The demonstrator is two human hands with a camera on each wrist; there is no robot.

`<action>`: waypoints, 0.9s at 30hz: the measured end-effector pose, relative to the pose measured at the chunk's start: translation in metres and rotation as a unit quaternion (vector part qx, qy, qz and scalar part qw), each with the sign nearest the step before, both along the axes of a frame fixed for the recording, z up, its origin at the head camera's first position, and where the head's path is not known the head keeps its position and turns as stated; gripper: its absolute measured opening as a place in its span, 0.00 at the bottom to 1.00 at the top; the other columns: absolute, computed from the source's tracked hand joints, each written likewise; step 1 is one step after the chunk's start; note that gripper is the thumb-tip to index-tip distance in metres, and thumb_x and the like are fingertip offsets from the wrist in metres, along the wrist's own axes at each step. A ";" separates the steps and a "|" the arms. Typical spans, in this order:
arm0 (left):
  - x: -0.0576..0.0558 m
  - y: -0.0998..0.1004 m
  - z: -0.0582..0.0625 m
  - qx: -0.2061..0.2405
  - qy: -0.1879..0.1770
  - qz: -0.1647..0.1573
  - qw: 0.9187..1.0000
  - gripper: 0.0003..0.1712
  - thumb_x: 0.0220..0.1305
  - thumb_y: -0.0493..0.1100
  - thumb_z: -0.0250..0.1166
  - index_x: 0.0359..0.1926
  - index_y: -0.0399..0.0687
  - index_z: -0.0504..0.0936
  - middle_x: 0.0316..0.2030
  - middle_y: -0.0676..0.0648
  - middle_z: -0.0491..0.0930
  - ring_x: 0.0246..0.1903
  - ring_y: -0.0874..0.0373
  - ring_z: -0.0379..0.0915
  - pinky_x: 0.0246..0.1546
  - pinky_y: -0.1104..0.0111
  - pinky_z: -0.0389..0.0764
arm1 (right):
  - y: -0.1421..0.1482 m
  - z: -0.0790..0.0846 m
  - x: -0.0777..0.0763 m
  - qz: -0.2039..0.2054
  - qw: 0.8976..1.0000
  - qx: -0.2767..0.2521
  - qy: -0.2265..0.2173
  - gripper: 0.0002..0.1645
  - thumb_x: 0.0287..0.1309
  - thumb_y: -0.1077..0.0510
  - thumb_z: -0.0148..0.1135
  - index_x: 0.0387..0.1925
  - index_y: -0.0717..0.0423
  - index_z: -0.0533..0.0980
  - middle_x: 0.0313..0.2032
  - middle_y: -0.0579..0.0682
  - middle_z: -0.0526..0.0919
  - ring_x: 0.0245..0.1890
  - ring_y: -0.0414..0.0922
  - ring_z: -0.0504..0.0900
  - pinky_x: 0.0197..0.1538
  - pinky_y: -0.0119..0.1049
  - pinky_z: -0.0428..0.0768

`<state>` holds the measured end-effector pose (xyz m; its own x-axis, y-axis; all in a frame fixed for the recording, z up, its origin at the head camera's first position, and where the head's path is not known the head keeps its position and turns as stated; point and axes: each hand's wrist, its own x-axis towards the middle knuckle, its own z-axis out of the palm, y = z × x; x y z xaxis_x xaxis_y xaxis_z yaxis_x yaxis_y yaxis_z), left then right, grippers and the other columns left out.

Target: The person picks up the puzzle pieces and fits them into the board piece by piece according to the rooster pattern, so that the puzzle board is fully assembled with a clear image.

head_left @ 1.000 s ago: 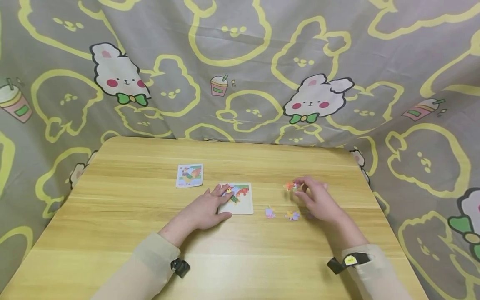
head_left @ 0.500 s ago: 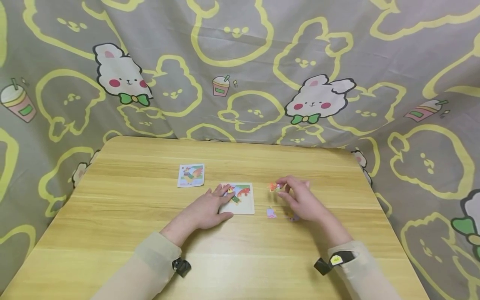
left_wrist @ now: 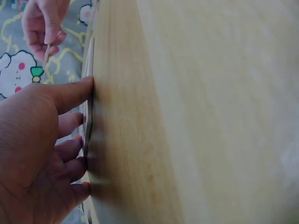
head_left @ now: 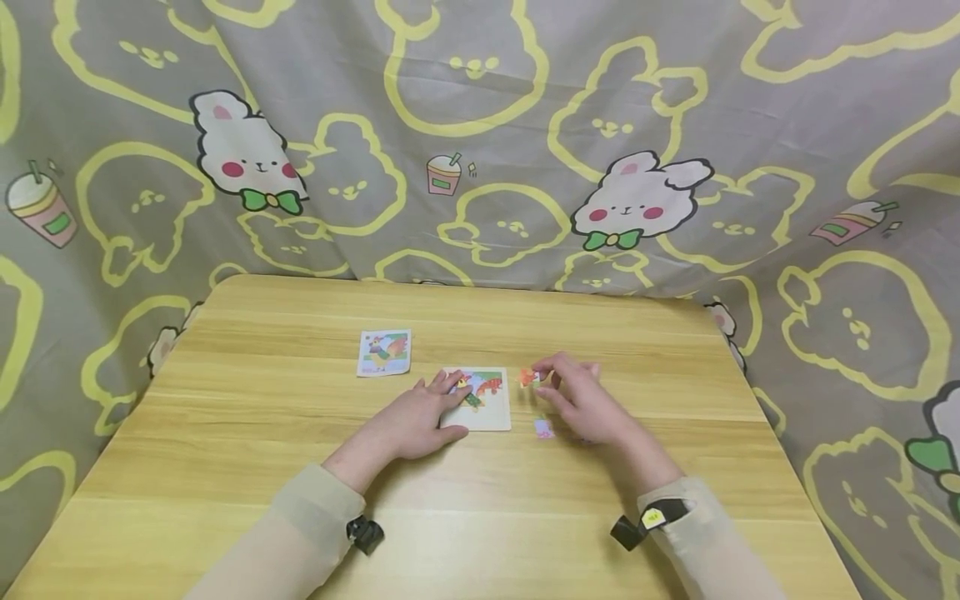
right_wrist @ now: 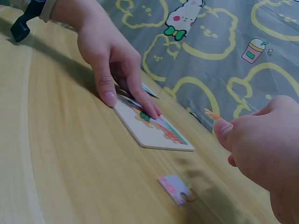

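My left hand point(head_left: 416, 421) rests on a jigsaw puzzle board point(head_left: 491, 419), fingers spread over its left part and thumb at its near edge. Several fitted pieces form a rooster picture in the upper part of the board; the lower strip is bare. Between thumb and fingertips my right hand point(head_left: 585, 404) pinches an orange puzzle piece point(head_left: 528, 377), raised just right of the board. From the right wrist view, the piece point(right_wrist: 212, 114) shows nearly edge-on at the thumb tip. A lilac puzzle piece point(right_wrist: 176, 189) lies on the table below the right hand.
A picture card point(head_left: 384, 353) with the same rooster lies behind and left of the board on the wooden table point(head_left: 300, 333). Another piece is mostly hidden beneath the right hand. A patterned curtain point(head_left: 510, 150) hangs behind the table's far edge.
My right hand has moved left with the orange puzzle piece, bringing it close to the board's right edge. My left hand has stayed on the board.
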<state>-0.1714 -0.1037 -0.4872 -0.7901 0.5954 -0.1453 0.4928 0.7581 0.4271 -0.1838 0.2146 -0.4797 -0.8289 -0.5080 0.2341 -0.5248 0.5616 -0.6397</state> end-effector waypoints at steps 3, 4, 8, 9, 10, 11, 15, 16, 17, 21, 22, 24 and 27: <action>0.000 0.000 0.001 -0.001 -0.003 0.000 1.000 0.42 0.76 0.61 0.64 0.81 0.48 0.64 0.83 0.44 0.50 0.81 0.41 0.44 0.77 0.43 0.53 | -0.006 -0.002 -0.001 0.003 1.000 -0.001 -0.008 0.20 0.72 0.63 0.66 0.62 0.60 0.76 0.43 0.42 0.79 0.43 0.43 0.75 0.55 0.50 0.53; 0.000 0.000 0.001 -0.001 -0.004 0.001 1.000 0.42 0.76 0.61 0.64 0.81 0.48 0.64 0.83 0.44 0.50 0.81 0.41 0.44 0.77 0.43 0.53 | -0.008 -0.003 -0.001 0.005 1.000 0.000 -0.007 0.20 0.72 0.63 0.66 0.62 0.60 0.76 0.43 0.42 0.79 0.43 0.43 0.75 0.55 0.51 0.54; 0.000 0.000 0.001 -0.001 -0.003 0.002 1.000 0.42 0.76 0.61 0.64 0.81 0.49 0.65 0.83 0.45 0.51 0.81 0.42 0.44 0.78 0.43 0.53 | -0.014 -0.006 -0.002 0.011 1.000 0.004 -0.006 0.20 0.72 0.62 0.66 0.62 0.60 0.76 0.43 0.42 0.79 0.42 0.42 0.75 0.55 0.50 0.54; -0.001 0.000 0.001 -0.001 -0.003 0.002 1.000 0.42 0.76 0.61 0.64 0.81 0.49 0.65 0.83 0.45 0.51 0.81 0.42 0.44 0.78 0.43 0.53 | -0.015 -0.008 -0.003 0.011 1.000 0.006 -0.006 0.20 0.72 0.61 0.66 0.62 0.60 0.76 0.43 0.41 0.79 0.41 0.42 0.75 0.54 0.50 0.54; -0.001 0.001 0.002 -0.001 -0.004 0.001 1.000 0.42 0.76 0.61 0.64 0.81 0.49 0.65 0.83 0.45 0.51 0.81 0.42 0.44 0.78 0.43 0.52 | -0.017 -0.009 -0.003 0.011 1.000 0.008 -0.006 0.20 0.73 0.61 0.66 0.62 0.59 0.76 0.43 0.41 0.79 0.40 0.41 0.75 0.54 0.50 0.54; -0.001 0.001 0.002 -0.001 -0.004 0.002 1.000 0.42 0.76 0.61 0.64 0.81 0.49 0.65 0.83 0.45 0.51 0.81 0.42 0.44 0.78 0.43 0.52 | -0.018 -0.010 -0.003 0.012 1.000 0.010 -0.007 0.20 0.73 0.61 0.66 0.62 0.59 0.76 0.42 0.41 0.79 0.39 0.40 0.75 0.54 0.50 0.54; -0.001 0.002 0.002 -0.005 -0.006 0.005 1.000 0.42 0.75 0.61 0.64 0.81 0.49 0.64 0.83 0.45 0.50 0.81 0.43 0.44 0.78 0.43 0.52 | -0.025 -0.015 -0.004 0.016 1.000 0.015 -0.014 0.19 0.73 0.59 0.67 0.61 0.57 0.76 0.38 0.40 0.79 0.35 0.36 0.76 0.53 0.49 0.53; -0.001 0.002 0.002 -0.007 -0.006 0.006 1.000 0.42 0.75 0.61 0.64 0.81 0.49 0.64 0.83 0.45 0.50 0.81 0.43 0.44 0.78 0.43 0.52 | -0.027 -0.015 -0.003 0.017 1.000 0.015 -0.016 0.19 0.73 0.59 0.67 0.61 0.57 0.76 0.37 0.40 0.79 0.34 0.36 0.77 0.53 0.49 0.53; -0.001 0.002 0.002 -0.008 -0.006 0.006 1.000 0.42 0.75 0.61 0.64 0.81 0.49 0.64 0.83 0.45 0.50 0.81 0.43 0.44 0.78 0.43 0.53 | -0.028 -0.017 -0.003 0.019 1.000 0.015 -0.017 0.19 0.72 0.58 0.67 0.61 0.58 0.76 0.37 0.40 0.79 0.34 0.36 0.77 0.53 0.49 0.52; -0.002 0.002 0.002 -0.012 -0.002 0.005 1.000 0.43 0.75 0.62 0.64 0.81 0.49 0.64 0.83 0.45 0.51 0.81 0.42 0.45 0.78 0.44 0.53 | -0.035 -0.022 -0.003 0.022 0.999 0.024 -0.005 0.20 0.71 0.58 0.69 0.59 0.59 0.77 0.39 0.41 0.79 0.36 0.38 0.75 0.53 0.49 0.53; -0.002 0.001 0.001 -0.011 -0.002 0.004 1.000 0.42 0.75 0.61 0.64 0.81 0.49 0.65 0.83 0.44 0.51 0.80 0.42 0.45 0.77 0.43 0.53 | -0.037 -0.023 -0.004 0.022 0.999 0.029 0.000 0.20 0.71 0.57 0.69 0.59 0.60 0.77 0.40 0.41 0.79 0.36 0.38 0.76 0.54 0.49 0.54; -0.002 0.001 0.001 -0.009 -0.001 0.004 1.000 0.42 0.75 0.61 0.64 0.81 0.48 0.65 0.82 0.44 0.51 0.80 0.42 0.46 0.77 0.43 0.54 | -0.039 -0.025 -0.004 0.021 0.999 0.041 0.009 0.20 0.71 0.56 0.70 0.58 0.60 0.78 0.41 0.42 0.80 0.37 0.39 0.76 0.54 0.50 0.55; -0.002 0.000 0.000 -0.005 -0.002 0.004 1.000 0.42 0.75 0.61 0.65 0.81 0.48 0.66 0.82 0.44 0.52 0.80 0.42 0.47 0.77 0.43 0.54 | -0.043 -0.026 -0.004 0.021 0.998 0.061 0.013 0.19 0.72 0.56 0.69 0.59 0.59 0.78 0.41 0.43 0.80 0.38 0.40 0.76 0.54 0.51 0.55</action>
<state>-0.1732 -0.1034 -0.4867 -0.7943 0.5877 -0.1537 0.4855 0.7662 0.4210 -0.1883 0.1715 -0.5058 -0.8011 -0.5675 0.1903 -0.5650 0.6120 -0.5533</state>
